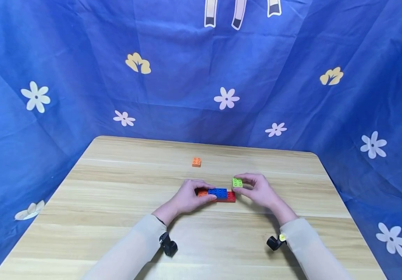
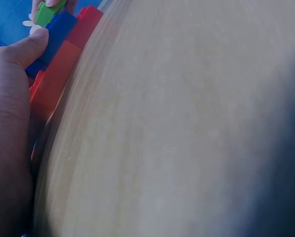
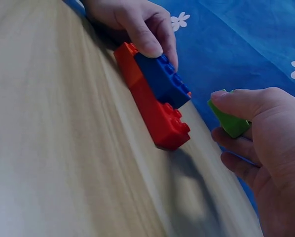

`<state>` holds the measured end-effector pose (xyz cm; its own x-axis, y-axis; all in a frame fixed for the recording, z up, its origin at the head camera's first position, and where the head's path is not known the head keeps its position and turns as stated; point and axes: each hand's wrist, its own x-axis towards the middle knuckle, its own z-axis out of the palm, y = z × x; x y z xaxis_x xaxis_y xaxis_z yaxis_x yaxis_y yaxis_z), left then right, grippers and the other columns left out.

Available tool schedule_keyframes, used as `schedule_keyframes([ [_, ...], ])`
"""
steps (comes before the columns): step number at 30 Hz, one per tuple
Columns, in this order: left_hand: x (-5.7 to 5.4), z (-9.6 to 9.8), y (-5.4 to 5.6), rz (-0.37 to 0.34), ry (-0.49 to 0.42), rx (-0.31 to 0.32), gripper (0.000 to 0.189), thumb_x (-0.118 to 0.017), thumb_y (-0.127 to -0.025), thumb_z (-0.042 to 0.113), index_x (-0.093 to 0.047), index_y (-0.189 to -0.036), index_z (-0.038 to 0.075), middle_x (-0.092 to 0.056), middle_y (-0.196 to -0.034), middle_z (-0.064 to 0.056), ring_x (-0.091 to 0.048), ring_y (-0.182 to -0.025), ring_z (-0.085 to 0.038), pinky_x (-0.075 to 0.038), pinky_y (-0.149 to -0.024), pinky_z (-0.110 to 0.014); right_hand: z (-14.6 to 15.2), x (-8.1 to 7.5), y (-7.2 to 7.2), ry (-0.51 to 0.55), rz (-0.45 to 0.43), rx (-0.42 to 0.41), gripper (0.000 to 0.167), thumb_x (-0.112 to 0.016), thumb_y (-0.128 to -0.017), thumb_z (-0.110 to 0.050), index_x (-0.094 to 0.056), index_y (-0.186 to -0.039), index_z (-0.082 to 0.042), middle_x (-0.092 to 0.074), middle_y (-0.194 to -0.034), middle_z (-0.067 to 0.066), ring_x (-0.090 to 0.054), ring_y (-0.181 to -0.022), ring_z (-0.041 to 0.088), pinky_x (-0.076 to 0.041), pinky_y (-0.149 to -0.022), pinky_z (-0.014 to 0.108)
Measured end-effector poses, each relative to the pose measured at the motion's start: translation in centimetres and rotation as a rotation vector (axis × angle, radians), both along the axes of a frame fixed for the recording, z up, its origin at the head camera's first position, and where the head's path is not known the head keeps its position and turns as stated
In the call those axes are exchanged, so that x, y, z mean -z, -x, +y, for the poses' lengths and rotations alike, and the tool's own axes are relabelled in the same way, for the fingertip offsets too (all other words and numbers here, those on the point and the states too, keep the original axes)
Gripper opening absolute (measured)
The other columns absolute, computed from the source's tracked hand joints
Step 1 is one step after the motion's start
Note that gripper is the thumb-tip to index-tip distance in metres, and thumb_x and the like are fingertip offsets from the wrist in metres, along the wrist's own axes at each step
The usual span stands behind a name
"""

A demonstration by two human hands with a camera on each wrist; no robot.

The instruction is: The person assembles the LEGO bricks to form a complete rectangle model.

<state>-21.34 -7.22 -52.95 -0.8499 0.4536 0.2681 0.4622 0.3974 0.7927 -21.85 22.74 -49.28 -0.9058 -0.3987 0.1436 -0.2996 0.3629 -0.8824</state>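
Note:
On the table, a blue toy brick (image 1: 218, 193) sits on top of a red brick (image 1: 231, 196) and an orange brick (image 3: 129, 66), which stand end to end. My left hand (image 1: 188, 197) pinches the blue brick, its thumb on the near side and fingers behind. To the right, my right hand (image 1: 259, 190) holds a lime-green square brick (image 1: 237, 182) between thumb and fingers, above the table. In the right wrist view the green brick (image 3: 231, 122) is apart from the red brick's bare studs (image 3: 174, 114).
A loose orange square brick (image 1: 196, 162) lies farther back on the wooden table (image 1: 145, 167). Blue cloth (image 1: 173, 93) with printed flowers hangs behind the table and along both sides. Each wrist wears a small black camera (image 1: 168, 245).

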Motion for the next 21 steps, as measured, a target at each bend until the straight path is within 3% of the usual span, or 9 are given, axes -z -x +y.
schedule_keyframes([
  [6,0.0,0.3,-0.5,0.005,-0.013,0.020,0.033,-0.088,-0.090,0.039,-0.082,-0.117,0.021,-0.077,-0.108,0.012,-0.070,-0.102,-0.006,-0.056,-0.091,-0.032,0.1,0.8,-1.2,-0.018,-0.003,-0.012,0.043,-0.086,-0.091,-0.013,-0.073,-0.130,0.001,-0.074,-0.126,0.009,-0.071,-0.115,0.029,-0.054,-0.100,0.054],
  [12,0.1,0.1,-0.2,0.012,-0.006,0.015,0.034,-0.087,-0.090,0.040,-0.082,-0.117,0.022,-0.077,-0.107,0.014,-0.070,-0.099,-0.004,-0.056,-0.087,-0.030,-0.3,1.5,-1.2,-0.014,0.054,-0.045,0.041,-0.086,-0.090,-0.013,-0.074,-0.128,0.000,-0.076,-0.120,0.010,-0.073,-0.107,0.028,-0.056,-0.095,0.054],
  [17,0.1,-0.1,0.0,0.036,-0.022,0.029,0.034,-0.087,-0.090,0.039,-0.082,-0.117,0.020,-0.076,-0.106,0.013,-0.070,-0.096,-0.006,-0.057,-0.083,-0.030,-0.8,1.8,-1.3,-0.023,0.082,-0.063,0.042,-0.087,-0.090,-0.012,-0.074,-0.128,0.000,-0.077,-0.115,0.008,-0.074,-0.102,0.026,-0.058,-0.091,0.044],
  [21,0.0,-0.2,0.0,0.031,-0.021,0.027,0.033,-0.088,-0.090,0.038,-0.082,-0.117,0.020,-0.076,-0.105,0.015,-0.070,-0.095,-0.005,-0.056,-0.082,-0.029,-1.0,2.0,-1.4,-0.045,0.090,-0.070,0.044,-0.087,-0.090,-0.014,-0.073,-0.129,0.001,-0.076,-0.121,0.008,-0.073,-0.106,0.023,-0.058,-0.091,0.037],
])
